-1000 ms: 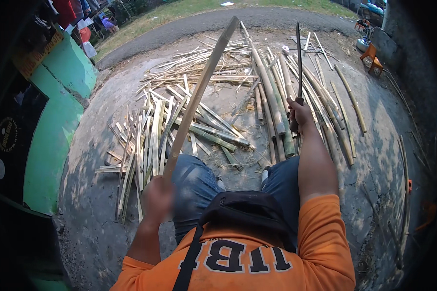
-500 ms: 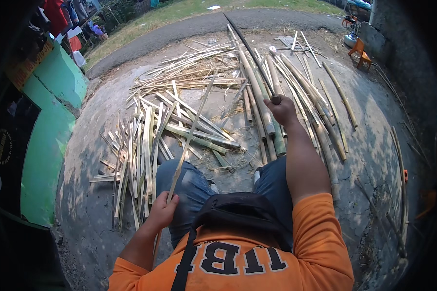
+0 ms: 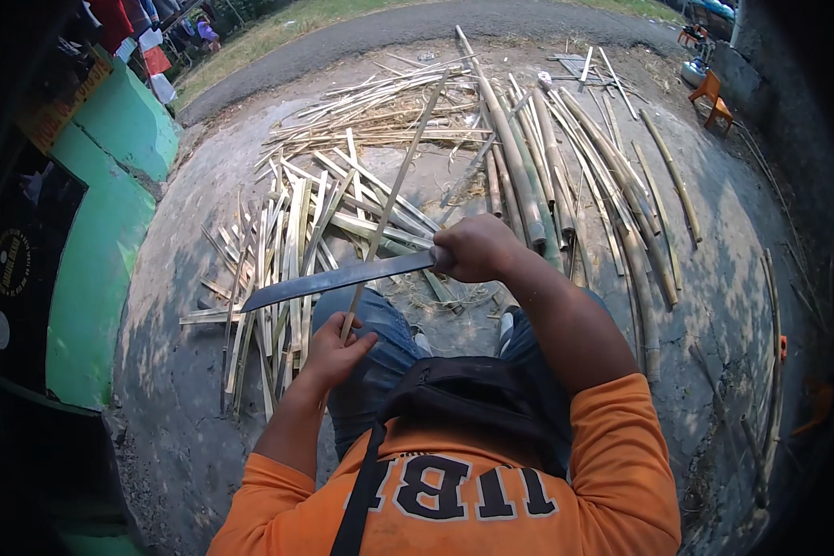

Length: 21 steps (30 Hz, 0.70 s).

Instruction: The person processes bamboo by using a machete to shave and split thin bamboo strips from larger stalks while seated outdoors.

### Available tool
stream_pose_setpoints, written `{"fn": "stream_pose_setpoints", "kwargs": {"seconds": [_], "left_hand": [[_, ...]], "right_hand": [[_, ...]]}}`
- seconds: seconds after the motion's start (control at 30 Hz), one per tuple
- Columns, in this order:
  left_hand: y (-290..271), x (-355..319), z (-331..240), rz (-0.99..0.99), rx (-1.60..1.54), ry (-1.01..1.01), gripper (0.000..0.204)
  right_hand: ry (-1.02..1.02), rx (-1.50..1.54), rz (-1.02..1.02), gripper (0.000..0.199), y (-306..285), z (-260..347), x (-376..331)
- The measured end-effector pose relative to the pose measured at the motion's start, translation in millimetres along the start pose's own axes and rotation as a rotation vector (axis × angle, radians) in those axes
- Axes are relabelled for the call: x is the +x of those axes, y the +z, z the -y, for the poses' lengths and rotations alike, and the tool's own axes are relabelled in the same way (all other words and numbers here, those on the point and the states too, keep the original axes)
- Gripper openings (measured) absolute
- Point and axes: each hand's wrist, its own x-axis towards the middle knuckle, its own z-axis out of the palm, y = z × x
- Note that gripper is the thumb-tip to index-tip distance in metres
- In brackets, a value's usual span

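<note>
My left hand (image 3: 338, 349) is closed round the lower part of a long thin bamboo strip (image 3: 401, 176), which slants up and away over my knee. My right hand (image 3: 477, 248) grips the handle of a machete (image 3: 343, 278). Its long blade points left and lies across the strip, a little above my left hand. Whether the edge touches the strip I cannot tell. Beyond my left knee lies a heap of split bamboo pieces (image 3: 296, 227).
Thin bamboo strips (image 3: 371, 125) are spread farther off. Whole bamboo poles (image 3: 514, 157) lie ahead and to the right on the concrete ground (image 3: 171, 306). A green wall (image 3: 102, 250) stands at the left. An orange chair (image 3: 712, 97) is at the far right.
The machete has swung from pointing far ahead to lying leftward across the strip. My right hand has come down and in toward my left hand, which has risen slightly.
</note>
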Motion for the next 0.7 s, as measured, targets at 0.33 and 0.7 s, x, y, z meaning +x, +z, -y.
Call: {"fn": "stream_pose_setpoints", "kwargs": {"seconds": [0.33,0.7], "left_hand": [[-3,-5,-17,-0.034,-0.023,0.018,0.036],[9,9,4,-0.092,0.010,0.093,0.033]], "right_hand": [[0.144,0.017,0.128,0.034,-15,-4,2],[0.182,-0.020,0.003,0.023,12,-8,12]]}}
